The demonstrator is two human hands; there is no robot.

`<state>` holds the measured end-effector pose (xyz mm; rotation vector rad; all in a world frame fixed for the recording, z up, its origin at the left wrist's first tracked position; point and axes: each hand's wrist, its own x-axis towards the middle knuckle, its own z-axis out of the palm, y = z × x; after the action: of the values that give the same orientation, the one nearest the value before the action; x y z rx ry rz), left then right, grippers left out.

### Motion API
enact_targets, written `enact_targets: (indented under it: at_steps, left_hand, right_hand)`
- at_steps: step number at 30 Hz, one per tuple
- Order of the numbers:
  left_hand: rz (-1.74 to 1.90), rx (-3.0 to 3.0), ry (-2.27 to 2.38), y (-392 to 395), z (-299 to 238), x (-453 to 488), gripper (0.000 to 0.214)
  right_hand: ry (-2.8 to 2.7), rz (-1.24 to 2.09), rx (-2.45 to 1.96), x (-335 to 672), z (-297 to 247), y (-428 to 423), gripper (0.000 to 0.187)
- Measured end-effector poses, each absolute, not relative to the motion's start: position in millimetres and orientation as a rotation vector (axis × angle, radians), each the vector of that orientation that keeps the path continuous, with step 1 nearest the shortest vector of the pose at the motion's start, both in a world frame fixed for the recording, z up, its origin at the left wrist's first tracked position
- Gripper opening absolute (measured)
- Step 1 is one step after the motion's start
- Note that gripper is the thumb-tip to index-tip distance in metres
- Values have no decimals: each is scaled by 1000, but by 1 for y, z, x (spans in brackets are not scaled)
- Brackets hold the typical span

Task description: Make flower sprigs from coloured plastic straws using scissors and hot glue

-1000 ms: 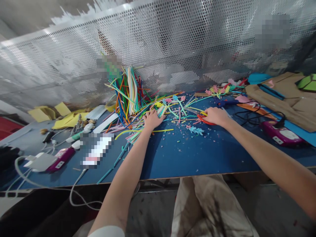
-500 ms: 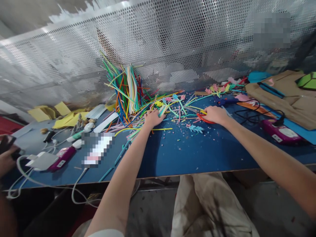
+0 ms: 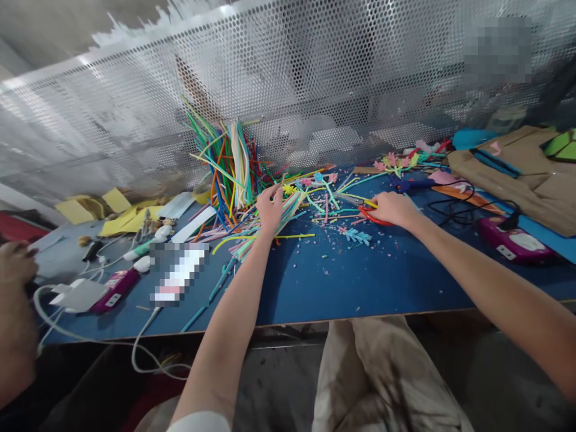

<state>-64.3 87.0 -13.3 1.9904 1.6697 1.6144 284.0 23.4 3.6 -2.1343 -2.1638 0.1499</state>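
Note:
My left hand [image 3: 270, 209] is just above a loose bundle of pastel pipe cleaners [image 3: 292, 207], its fingers bent and partly apart. Nothing held shows clearly in it. My right hand [image 3: 392, 208] grips scissors with red and yellow handles [image 3: 375, 217], the blades pointing left over the scattered stems. Between the hands lie pipe-cleaner pieces: a yellow flower-like piece [image 3: 288, 189], pink and blue tufts on stems, and a light blue leafy sprig [image 3: 357, 236] nearer to me.
A tall heap of coloured pipe cleaners [image 3: 240, 165] leans by the perforated metal panel [image 3: 342, 90]. To the left are a phone [image 3: 180, 273], cables, and a purple power strip [image 3: 116, 290]; another person's hand [image 3: 17, 264] is at the edge. Rightward are a purple box [image 3: 513, 240] and brown paper [image 3: 531, 174].
My left hand has lifted off the pastel bundle and shifted slightly left, uncovering it. My right hand and the scissors stay put. The other person's hand at far left has moved up.

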Motion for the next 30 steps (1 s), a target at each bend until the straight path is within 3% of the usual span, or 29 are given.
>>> enact_targets:
  at_steps: [5, 10, 20, 30]
  left_hand:
    - [1770, 1502, 1159, 87, -2, -51, 29]
    - [1518, 1198, 815, 68, 5, -22, 40]
    - [1191, 1422, 780, 35, 7, 9, 37]
    - [1152, 1542, 790, 24, 14, 16, 36]
  right_hand:
    - [-2008, 167, -1978, 285, 2, 23, 59]
    - [-1969, 617, -1442, 289, -2, 24, 54]
    - [-2190, 786, -1263, 278, 2, 14, 55]
    - [-2187, 908, -1190, 269, 7, 3, 52]
